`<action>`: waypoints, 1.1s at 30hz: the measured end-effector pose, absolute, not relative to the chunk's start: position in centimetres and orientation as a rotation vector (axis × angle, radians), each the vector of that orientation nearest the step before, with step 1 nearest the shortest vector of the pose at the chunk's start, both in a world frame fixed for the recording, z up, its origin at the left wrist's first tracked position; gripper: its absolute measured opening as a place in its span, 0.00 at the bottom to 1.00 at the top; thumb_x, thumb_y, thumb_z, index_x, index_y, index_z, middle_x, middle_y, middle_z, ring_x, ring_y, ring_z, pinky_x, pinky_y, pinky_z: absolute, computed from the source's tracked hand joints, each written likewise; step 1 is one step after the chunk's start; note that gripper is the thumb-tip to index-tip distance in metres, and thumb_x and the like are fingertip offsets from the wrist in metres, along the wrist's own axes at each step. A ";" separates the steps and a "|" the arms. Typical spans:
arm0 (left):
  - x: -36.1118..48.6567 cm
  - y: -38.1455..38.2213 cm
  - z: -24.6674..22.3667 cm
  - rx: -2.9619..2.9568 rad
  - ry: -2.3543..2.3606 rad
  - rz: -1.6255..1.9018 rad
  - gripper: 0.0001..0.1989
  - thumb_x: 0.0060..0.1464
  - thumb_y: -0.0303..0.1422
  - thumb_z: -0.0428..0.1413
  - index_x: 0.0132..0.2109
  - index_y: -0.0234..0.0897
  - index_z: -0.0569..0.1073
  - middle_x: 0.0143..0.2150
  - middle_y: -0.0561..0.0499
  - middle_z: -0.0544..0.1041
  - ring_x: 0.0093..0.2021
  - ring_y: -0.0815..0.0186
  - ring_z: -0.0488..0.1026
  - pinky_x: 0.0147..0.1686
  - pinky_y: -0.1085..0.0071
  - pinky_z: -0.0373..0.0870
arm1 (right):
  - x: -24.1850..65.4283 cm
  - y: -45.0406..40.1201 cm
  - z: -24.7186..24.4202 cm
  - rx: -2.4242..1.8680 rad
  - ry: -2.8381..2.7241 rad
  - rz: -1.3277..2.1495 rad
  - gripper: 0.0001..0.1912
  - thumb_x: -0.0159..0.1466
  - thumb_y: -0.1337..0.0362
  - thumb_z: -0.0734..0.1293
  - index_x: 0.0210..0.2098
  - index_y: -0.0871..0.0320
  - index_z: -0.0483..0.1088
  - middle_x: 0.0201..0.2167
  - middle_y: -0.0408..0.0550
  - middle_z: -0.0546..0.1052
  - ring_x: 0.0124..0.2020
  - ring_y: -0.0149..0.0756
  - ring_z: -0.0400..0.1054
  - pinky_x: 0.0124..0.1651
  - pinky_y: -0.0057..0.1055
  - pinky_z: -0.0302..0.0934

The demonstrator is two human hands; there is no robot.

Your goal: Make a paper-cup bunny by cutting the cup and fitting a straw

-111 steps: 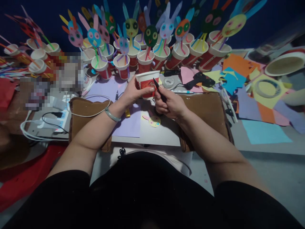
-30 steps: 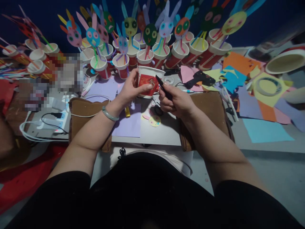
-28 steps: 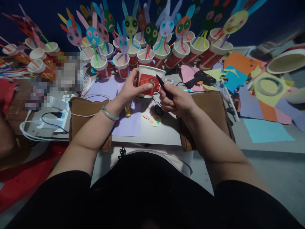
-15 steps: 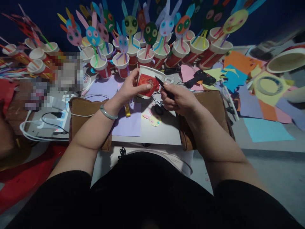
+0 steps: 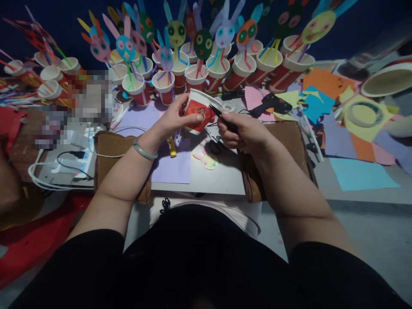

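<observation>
As left hand (image 5: 177,115) grips cup (image 5: 195,107) — thumb (image 5: 195,119) across front — right hand (image 5: 241,129) clasps black tool (image 5: 217,112).

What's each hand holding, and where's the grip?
Left hand: red-and-white paper cup, held by its side wall, thumb across the printed front. Right hand: black pointed tool, gripped behind its exposed tip.

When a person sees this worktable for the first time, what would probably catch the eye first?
Probably the crowd of colourful long-eared paper faces, rising from red-and-white cups along the far side of the table. Next, near the centre, a tilted paper cup in the grip of the left hand, with a black pointed tool in the right hand close to it. Bright paper scraps lie toward the right.
</observation>
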State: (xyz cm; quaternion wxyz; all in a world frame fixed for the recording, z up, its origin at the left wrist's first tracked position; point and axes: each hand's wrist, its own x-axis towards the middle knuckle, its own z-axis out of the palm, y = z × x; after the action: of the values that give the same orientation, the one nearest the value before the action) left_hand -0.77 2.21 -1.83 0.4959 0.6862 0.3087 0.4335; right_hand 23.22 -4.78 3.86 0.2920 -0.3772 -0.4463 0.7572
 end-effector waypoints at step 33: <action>-1.2 2.6 -1.2 1.727 0.622 1.012 0.39 0.43 0.56 0.75 0.57 0.43 0.73 0.52 0.49 0.79 0.65 0.46 0.76 0.66 0.46 0.72 | 23.9 -4.2 3.4 -0.791 -1.141 2.233 0.21 0.74 0.47 0.65 0.33 0.52 0.58 0.13 0.29 0.54 0.11 0.21 0.38 0.14 0.20 0.39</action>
State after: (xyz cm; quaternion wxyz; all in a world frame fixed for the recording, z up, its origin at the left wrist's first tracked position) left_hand -1.20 2.58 -1.23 0.4990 0.7139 0.2572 0.4185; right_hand 23.87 -4.19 3.36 0.2532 -0.2909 -0.4197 0.8216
